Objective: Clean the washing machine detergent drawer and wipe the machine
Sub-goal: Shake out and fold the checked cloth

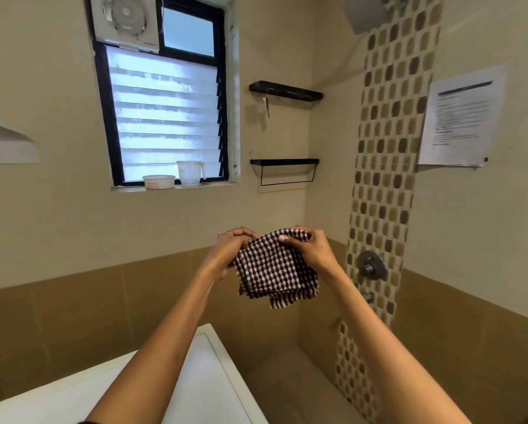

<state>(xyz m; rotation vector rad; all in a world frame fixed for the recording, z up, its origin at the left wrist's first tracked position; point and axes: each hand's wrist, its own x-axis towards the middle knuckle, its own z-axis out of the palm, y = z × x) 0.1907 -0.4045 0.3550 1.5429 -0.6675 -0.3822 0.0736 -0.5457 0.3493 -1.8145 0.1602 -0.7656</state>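
Note:
A dark brown and white checked cloth hangs folded in the air in front of me. My left hand grips its upper left edge. My right hand pinches its upper right corner, thumb on the front. Below my arms lies the flat white top of the washing machine, partly covered by my left forearm. The detergent drawer is out of view.
A louvred window with a white bowl and a measuring jug on its sill. Two black wall shelves hang in the corner. A shower valve and a taped paper sheet are on the right wall.

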